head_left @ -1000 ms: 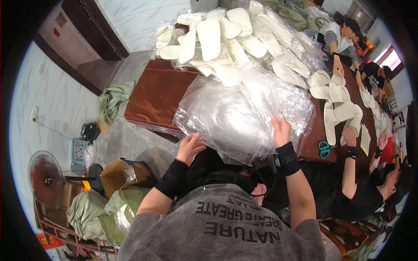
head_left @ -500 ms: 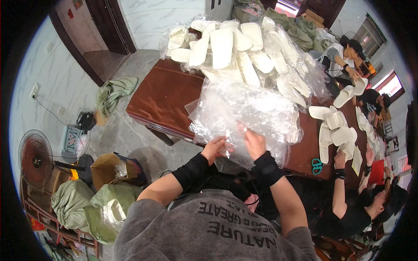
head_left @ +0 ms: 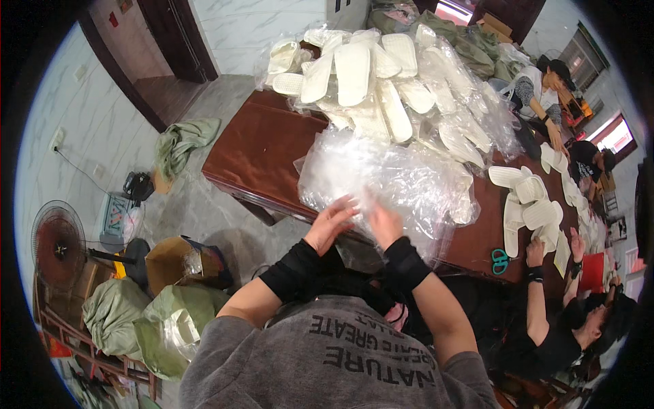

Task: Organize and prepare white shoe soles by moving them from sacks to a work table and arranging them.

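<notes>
At the near edge of the brown table, my left hand (head_left: 331,225) has its fingers curled at a clear plastic bag (head_left: 320,178). Close beside it on the right, my right hand (head_left: 385,225) is closed on the same thin film, its fingertips smeared by motion. The film between the hands is blurred. More clear bags lie flat in an overlapping layer under and beyond both hands. Behind them rises a heap of cream slippers (head_left: 352,73), many of them wrapped in clear plastic.
Loose cream slippers (head_left: 507,177) and teal scissors (head_left: 500,261) lie on the brown table (head_left: 255,146) to the right. Co-workers sit along that side, one reaching a hand (head_left: 536,251) to the slippers. At left stand a fan (head_left: 60,249), an open carton (head_left: 163,262) and green sacks (head_left: 112,317).
My left hand has risen slightly toward the bags, and my right hand has drawn left and a little down toward it. The view has shifted slightly. A co-worker at far right has lowered a slipper.
</notes>
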Demonstrator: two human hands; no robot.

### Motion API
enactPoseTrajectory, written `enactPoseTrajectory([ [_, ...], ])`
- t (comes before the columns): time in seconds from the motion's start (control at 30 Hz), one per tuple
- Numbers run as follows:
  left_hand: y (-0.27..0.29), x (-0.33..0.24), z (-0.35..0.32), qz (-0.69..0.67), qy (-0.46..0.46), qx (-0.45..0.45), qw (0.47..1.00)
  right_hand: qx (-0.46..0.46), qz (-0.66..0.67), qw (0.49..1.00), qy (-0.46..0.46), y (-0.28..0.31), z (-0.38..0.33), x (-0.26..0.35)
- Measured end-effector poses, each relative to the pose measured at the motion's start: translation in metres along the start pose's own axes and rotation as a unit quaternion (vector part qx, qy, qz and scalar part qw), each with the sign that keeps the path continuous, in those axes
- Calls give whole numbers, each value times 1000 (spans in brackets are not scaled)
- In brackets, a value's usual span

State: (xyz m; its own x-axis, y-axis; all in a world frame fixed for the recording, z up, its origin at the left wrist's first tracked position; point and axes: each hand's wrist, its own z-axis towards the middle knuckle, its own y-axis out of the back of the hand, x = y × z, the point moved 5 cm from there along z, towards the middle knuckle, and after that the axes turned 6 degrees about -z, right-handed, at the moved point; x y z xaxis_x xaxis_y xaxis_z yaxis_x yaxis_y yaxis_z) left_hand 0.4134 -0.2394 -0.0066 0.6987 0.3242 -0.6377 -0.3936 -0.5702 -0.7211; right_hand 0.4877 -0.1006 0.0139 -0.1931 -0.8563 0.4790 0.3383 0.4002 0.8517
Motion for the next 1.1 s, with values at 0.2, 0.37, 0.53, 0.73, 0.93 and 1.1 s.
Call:
enactPoseTrajectory([
  [0.2, 63, -4, -23, 249, -3, -265, 932, -105, 199, 971, -78, 34, 36, -33],
  [0.37, 56, 19, -12, 179, 76, -189, 963, -27, 46, 995, -84, 25, 34, -26],
  [0.53, -1, 10, -17, 69, 29, -94, 993, 40, 44, 998, 29, 28, 25, 23],
  [0.73, -20, 4, -10, 64, 2, 4, 998, 115, 43, 992, 6, 25, 26, 2],
  [0.93, 8, 18, -1, 531, -174, 69, 827, 96, -82, 992, -8, 68, 36, -15],
  [1.1, 63, 28, 20, 186, 3, -52, 981, 72, -103, 984, 127, 55, 10, -13],
])
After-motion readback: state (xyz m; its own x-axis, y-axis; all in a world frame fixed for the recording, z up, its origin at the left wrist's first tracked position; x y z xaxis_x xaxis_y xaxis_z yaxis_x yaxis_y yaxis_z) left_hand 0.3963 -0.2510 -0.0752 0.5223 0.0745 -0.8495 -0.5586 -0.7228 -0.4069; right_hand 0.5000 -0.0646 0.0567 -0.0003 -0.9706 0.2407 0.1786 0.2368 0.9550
